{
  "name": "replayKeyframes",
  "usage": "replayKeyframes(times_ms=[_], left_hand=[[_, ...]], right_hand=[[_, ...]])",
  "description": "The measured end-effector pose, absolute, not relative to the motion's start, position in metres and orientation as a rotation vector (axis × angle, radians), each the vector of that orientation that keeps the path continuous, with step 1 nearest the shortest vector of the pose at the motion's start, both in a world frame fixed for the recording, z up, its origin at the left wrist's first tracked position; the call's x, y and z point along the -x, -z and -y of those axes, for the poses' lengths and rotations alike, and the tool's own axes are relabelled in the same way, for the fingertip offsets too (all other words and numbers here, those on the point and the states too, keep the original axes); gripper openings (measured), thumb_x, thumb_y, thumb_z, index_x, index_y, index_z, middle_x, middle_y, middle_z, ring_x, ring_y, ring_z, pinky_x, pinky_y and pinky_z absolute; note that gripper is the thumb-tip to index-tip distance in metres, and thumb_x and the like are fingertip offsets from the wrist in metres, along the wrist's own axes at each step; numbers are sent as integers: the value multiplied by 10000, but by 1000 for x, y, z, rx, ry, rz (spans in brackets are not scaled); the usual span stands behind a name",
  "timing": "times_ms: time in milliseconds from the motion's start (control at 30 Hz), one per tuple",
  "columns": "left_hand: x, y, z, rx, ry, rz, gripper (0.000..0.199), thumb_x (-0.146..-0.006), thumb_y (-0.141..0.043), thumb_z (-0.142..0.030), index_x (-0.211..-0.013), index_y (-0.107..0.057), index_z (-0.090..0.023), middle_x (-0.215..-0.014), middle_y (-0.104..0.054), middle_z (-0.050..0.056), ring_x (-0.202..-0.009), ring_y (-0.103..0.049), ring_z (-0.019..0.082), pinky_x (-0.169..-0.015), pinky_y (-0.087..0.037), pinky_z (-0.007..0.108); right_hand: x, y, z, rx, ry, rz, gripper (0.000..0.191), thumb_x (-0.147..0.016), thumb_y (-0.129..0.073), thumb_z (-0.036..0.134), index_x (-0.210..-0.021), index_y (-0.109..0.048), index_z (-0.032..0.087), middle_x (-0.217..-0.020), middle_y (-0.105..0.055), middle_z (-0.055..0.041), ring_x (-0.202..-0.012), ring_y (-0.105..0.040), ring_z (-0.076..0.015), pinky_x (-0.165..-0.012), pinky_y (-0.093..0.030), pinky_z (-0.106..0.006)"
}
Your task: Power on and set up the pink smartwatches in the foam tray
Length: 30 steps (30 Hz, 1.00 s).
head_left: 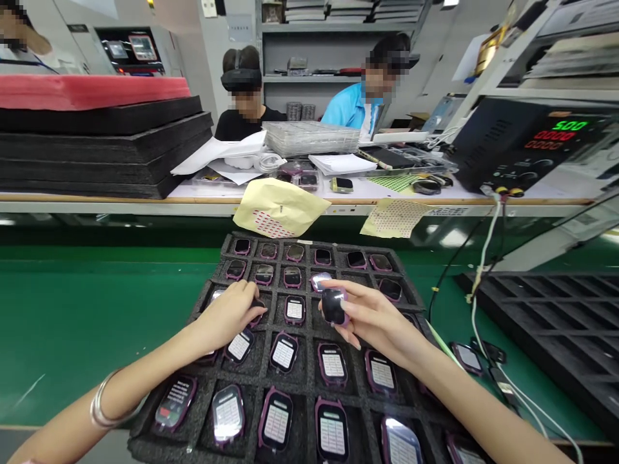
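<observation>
A black foam tray [302, 348] holds several purple-framed smartwatch bodies without straps, one per compartment. Between the fingers and thumb of my right hand [374, 316] is a smartwatch [333, 305] with a dark screen, raised above the tray. My left hand [232, 312] reaches into a compartment left of the middle, its fingers closed on another dark smartwatch [259, 312], mostly hidden by them. Between my hands a smartwatch [294, 310] lies with a lit white screen. Nearer rows show lit screens with list-like rows; the far rows are mostly dark.
A second black foam tray [546, 322] lies at right, beside cables and a lit watch [467, 357]. Yellow sticker sheets [280, 209] hang from the shelf edge. Above stand stacked foam trays [97, 148] and a power supply [527, 145]. Several people are beyond the bench.
</observation>
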<state>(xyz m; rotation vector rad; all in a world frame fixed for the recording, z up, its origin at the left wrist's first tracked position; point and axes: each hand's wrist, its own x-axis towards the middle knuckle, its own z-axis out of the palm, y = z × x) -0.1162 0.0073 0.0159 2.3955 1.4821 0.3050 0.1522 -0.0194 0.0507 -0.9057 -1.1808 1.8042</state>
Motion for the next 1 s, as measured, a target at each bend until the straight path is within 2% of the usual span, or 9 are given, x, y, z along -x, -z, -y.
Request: replayKeyframes(times_ms=[100,233,333,400,500,733,800,900,1000], left_hand=[[118,-13,-14,-1960,-538,-1333,262,-805,-607,-402,-926,-621,-170,-824,-660,51,-758,-598,219,-700,-466,324],[106,-28,-17,-1482,-778,-1027,267,-761,-673,-401,-842,-649,-148,-826,-677,53,-799,-620,197,-742,-472,294],[89,-46,-20,-1198,-943,-824,265,-777,-674,-385,-866,-618,-141,-799,-647,37,-771,-627,165,-743,-494,296],[77,-54,-23,-1076,-985,-731,291,-781,-671,-377,-923,-605,-132,-749,-608,17,-691,-609,134,-647,-500,262],[63,-55,-23,-1046,-990,-742,353,-766,-682,-345,-1020,-582,-121,-680,-565,-13,-596,-551,100,-518,-433,206],[63,-31,-12,-1438,-903,-964,223,-781,-595,-237,-983,-587,-144,-492,-450,-95,-359,-375,56,-416,-290,201],[66,-28,-8,-1543,-912,-1003,252,-775,-596,-228,-1018,-586,-164,-600,-540,-58,-416,-451,75,-453,-351,214],[67,-29,-5,-1703,-971,-1070,378,-771,-616,-244,-1138,-556,-179,-909,-650,28,-725,-610,156,-692,-468,274],[67,-31,-3,-1802,-975,-1109,494,-786,-608,-259,-1250,-469,-166,-1095,-630,76,-982,-593,215,-881,-442,336]], right_hand=[[-152,-50,20,898,-1794,1199,416,-784,-706,266,-1185,-628,186,-756,-564,-22,-550,-523,-99,-435,-424,-204],[-153,-48,18,869,-1795,1212,442,-799,-690,272,-1225,-605,194,-721,-559,-12,-547,-521,-104,-438,-420,-209],[-153,-47,16,834,-1814,1208,455,-801,-686,268,-1241,-591,204,-825,-608,-45,-551,-524,-102,-431,-415,-211],[-152,-47,16,823,-1813,1203,447,-815,-672,264,-1250,-583,209,-953,-638,-83,-552,-525,-94,-436,-408,-211],[-152,-48,17,818,-1819,1199,427,-842,-644,268,-1258,-573,212,-1088,-645,-132,-537,-513,-78,-442,-390,-209],[-149,-47,18,834,-1860,1177,460,-813,-674,264,-1253,-570,178,-1034,-682,-147,-560,-525,-95,-463,-411,-213],[-150,-46,18,821,-1875,1173,461,-817,-673,259,-1256,-565,173,-1048,-679,-153,-569,-532,-96,-465,-419,-209],[-151,-45,17,802,-1878,1182,458,-825,-668,256,-1261,-562,168,-1051,-679,-158,-569,-538,-96,-464,-427,-207],[-151,-44,16,777,-1877,1201,444,-841,-652,240,-1269,-562,165,-1056,-679,-167,-567,-545,-92,-463,-430,-197]])
